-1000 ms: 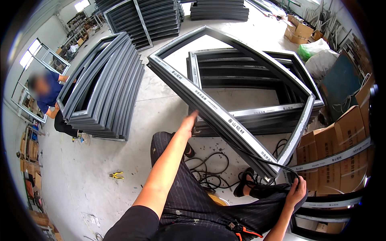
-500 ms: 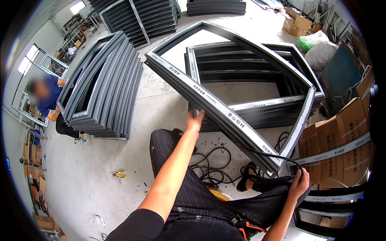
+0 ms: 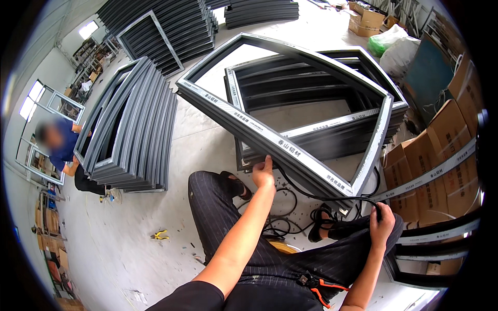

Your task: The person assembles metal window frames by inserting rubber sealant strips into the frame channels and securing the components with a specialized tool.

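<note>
Just above the fingers of the left hand (image 3: 264, 175) is the near rail of a dark frame (image 3: 288, 146), pale film along its top, lying askew on other frames (image 3: 337, 122). Left fingers bent against the lower part of that rail, thumb pointing up; cannot tell whether they pinch anything. Right of them a black strip (image 3: 324, 197) bows away from the rail and passes the frame's near corner to the right hand (image 3: 383, 224), fingers closed round it, by the right knee. Below the left fingers, loops of black cord or strip (image 3: 284, 222) on the floor; well left of them, yellow-handled pliers (image 3: 160, 235). Orange-handled pliers (image 3: 332, 284) on the lap, below and left of the right fingers. For good handling, I'd say: right fingers loose enough to give slack, strip flat and untwisted, no hard pull, as stretch could shorten it later. Left thumb best pressing close to where strip and rail come together, in short even moves. Corner juts out, so a light push looks safer than one that rocks the frame
</note>
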